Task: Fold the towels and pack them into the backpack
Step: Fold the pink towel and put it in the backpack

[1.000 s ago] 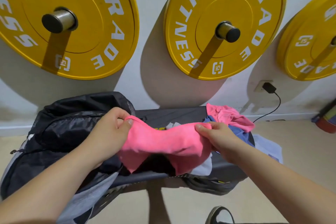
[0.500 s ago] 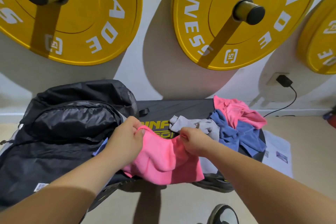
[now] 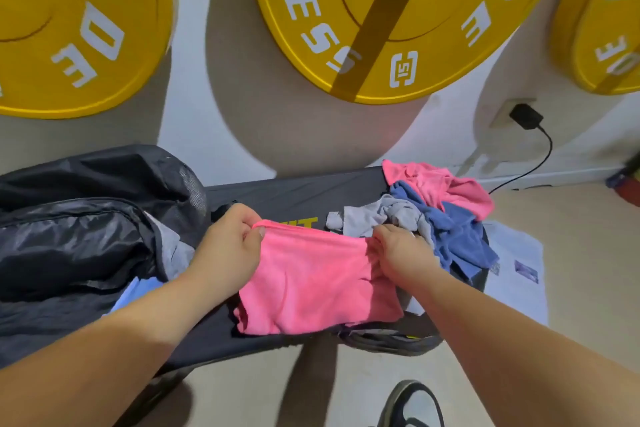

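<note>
Presently: left hand (image 3: 232, 246), fingers curled, pinches the left top corner of a pink towel (image 3: 311, 284); right hand (image 3: 398, 253), likewise curled, grips its right top corner. Towel lies spread between them on the black counter (image 3: 294, 194), reaching toward the near edge. Backpack (image 3: 76, 236), black, on the counter's left end, just beside the left hand. Pile at far right: grey towel (image 3: 381, 215) just beyond the right hand, blue towel (image 3: 460, 236), second pink cloth (image 3: 443, 187). Yellow plates (image 3: 346, 28) on the far wall.
</note>
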`<state>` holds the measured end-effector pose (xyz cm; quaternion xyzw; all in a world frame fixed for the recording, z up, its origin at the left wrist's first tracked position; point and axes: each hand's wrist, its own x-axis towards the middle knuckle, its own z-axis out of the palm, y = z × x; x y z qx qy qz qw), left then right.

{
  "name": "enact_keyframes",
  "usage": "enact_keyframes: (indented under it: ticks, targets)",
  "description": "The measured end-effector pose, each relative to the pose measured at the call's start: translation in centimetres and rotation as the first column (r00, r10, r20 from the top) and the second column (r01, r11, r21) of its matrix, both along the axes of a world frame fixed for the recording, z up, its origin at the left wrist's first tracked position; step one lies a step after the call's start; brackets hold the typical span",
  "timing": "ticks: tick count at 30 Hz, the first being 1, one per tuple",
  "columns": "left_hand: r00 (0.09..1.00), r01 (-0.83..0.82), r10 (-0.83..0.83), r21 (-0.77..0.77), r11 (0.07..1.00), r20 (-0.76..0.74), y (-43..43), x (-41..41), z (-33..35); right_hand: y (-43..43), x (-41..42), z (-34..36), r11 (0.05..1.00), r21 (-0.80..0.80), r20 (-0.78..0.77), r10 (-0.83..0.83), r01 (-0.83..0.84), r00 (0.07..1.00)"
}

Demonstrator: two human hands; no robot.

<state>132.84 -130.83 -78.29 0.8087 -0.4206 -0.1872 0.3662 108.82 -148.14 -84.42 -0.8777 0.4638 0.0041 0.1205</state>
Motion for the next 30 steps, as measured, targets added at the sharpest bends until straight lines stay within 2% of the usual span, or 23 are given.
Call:
enact_keyframes:
  ticks: [2, 5, 8, 10, 12, 15, 19, 23, 26, 28, 30]
  targets:
    - [1.0, 0.01, -0.01, 0.006, 1.0, 0.012, 0.3, 0.1, 0.4, -0.9, -0.4, 0.7, 0.999, 0.027, 0.0, -0.024, 0.024, 1.0]
    - [0.999, -0.01, 0.009, 0.018, 1.0, 0.039, 1.0, 0.8, 1.3, -1.1, 0.6, 2.5, 0.985, 0.128, 0.122, -0.132, 0.117, 0.984]
    - [0.998, -0.019, 0.018, 0.02, 1.0, 0.061, 1.7, 2.5, 3.0, -1.4, 3.3, 5.5, 0.987, 0.094, 0.175, -0.149, 0.134, 0.973]
    - [0.993, -0.034, 0.031, 0.027, 0.999, 0.11, 2.1, 3.8, 4.6, -1.9, 5.1, 8.0, 0.985, 0.101, 0.272, -0.161, 0.139, 0.949]
    - [0.984, -0.068, 0.065, 0.012, 0.998, 0.165, 2.2, 4.8, 6.7, -2.4, 6.4, 10.7, 0.984, 0.073, 0.437, -0.176, 0.16, 0.882]
    - [0.969, -0.109, 0.118, -0.052, 0.993, 0.218, 1.9, 6.4, 10.1, -2.6, 8.1, 14.9, 0.983, 0.007, 0.687, -0.14, 0.186, 0.714]
    - [0.976, -0.202, 0.183, -0.19, 0.961, -0.114, 0.9, 7.3, 14.3, -2.0, 8.3, 19.1, 0.982, 0.016, 0.856, -0.11, 0.186, 0.505]
    - [0.977, -0.208, 0.184, -0.279, 0.938, -0.113, 0.9, 7.8, 16.5, -1.3, 6.9, 20.7, 0.995, 0.065, 0.912, -0.089, 0.071, 0.402]
    - [0.977, -0.209, 0.191, -0.265, 0.941, -0.092, 2.5, 6.8, 16.1, -0.9, 5.7, 20.2, 0.997, 0.076, 0.905, -0.069, -0.001, 0.421]
    - [0.979, -0.201, 0.188, -0.213, 0.956, -0.079, 4.0, 5.6, 14.0, -1.0, 4.8, 19.3, 0.998, 0.048, 0.839, -0.016, -0.044, 0.545]
    - [0.98, -0.186, 0.172, -0.141, 0.972, -0.105, 5.6, 4.3, 11.1, -0.8, 3.8, 18.4, 0.978, 0.12, 0.676, 0.044, -0.168, 0.736]
